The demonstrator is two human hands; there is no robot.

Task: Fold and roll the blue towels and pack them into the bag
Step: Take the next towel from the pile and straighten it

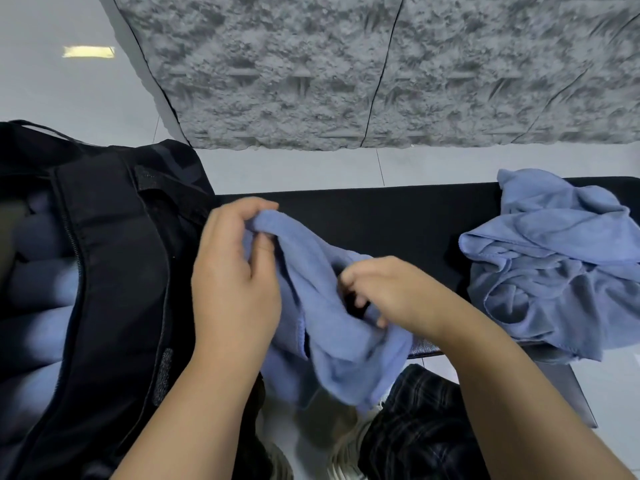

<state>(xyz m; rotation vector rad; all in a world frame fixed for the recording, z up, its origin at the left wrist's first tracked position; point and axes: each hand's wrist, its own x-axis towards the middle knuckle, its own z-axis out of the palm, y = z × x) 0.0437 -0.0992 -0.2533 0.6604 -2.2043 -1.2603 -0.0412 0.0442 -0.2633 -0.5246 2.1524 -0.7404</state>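
Both hands grasp one blue towel point(332, 306) above the black bench point(398, 220): the left hand point(235, 271) pinches its top edge, the right hand point(384, 292) clutches its middle. The black bag point(114, 271), no readable label, sits left holding rolled towels point(38, 306); a crumpled towel pile point(554, 268) lies right.

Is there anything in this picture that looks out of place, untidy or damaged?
Nothing looks damaged. The crumpled heap of blue towels at the right end of the black table is untidy, and one corner hangs over the near edge. Both hands, the left hand and the right hand, hold another blue towel, unfolded.
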